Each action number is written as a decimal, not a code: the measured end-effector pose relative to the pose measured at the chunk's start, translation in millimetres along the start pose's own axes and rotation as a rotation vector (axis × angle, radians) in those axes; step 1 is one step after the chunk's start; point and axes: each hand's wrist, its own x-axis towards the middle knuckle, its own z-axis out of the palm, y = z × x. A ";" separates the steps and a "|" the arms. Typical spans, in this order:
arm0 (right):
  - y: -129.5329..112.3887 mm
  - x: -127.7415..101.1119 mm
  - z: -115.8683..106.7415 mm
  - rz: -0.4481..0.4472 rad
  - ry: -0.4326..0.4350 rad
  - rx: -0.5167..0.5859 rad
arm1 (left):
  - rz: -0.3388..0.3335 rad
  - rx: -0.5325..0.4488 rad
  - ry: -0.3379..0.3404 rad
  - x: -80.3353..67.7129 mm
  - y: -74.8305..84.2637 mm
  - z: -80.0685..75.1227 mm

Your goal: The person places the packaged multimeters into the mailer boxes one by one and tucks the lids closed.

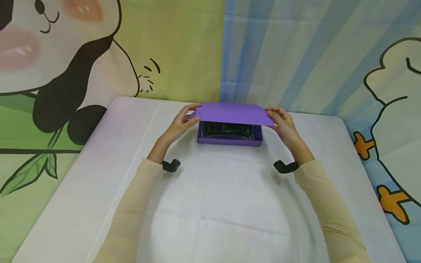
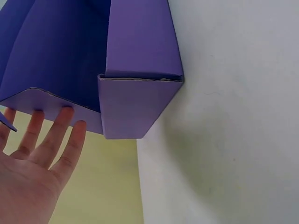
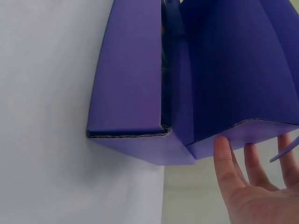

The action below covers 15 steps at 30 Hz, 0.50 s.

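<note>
A purple cardboard box point(image 1: 230, 140) sits at the far middle of the white table point(image 1: 213, 204), its hinged lid point(image 1: 231, 113) raised partway. Something dark and glossy point(image 1: 227, 129) lies inside, too shadowed to identify. My left hand point(image 1: 182, 122) holds the lid's left corner, fingers on top and thumb beneath. My right hand point(image 1: 283, 122) holds the right corner the same way. In the left wrist view, my left hand's fingers point(image 2: 56, 135) reach behind the lid's edge point(image 2: 51, 100) beside the box's side wall point(image 2: 135, 107). In the right wrist view, my right hand's fingers point(image 3: 226, 158) meet the lid point(image 3: 233, 70) next to the box wall point(image 3: 131, 84).
Black straps point(image 1: 171, 165) point(image 1: 286, 167) sit at both wrists. A cartoon panda backdrop point(image 1: 65, 73) hangs behind the table on the left, with blue striped cloth point(image 1: 296, 54) on the right. The table's rounded far corners lie close to the backdrop.
</note>
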 end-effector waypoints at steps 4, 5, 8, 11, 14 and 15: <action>3.2 -3.1 -0.8 0.010 0.004 -0.015 | -0.014 0.009 0.012 2.9 -21.0 -1.7; 4.2 -3.6 -1.1 0.009 0.005 -0.014 | -0.010 0.014 0.013 3.5 -26.0 -2.1; 7.2 -3.7 -2.0 0.002 0.009 -0.017 | -0.008 0.008 0.008 1.4 -26.7 -1.8; 8.6 -4.4 -2.3 -0.002 0.011 -0.020 | -0.006 0.008 0.011 -1.5 -27.1 -1.9; 9.4 -5.6 -1.9 -0.004 0.012 -0.014 | -0.011 0.012 0.016 -3.8 -27.7 -2.5; 9.8 -5.9 -1.7 -0.006 0.015 -0.011 | -0.010 0.014 0.015 -4.6 -27.9 -2.6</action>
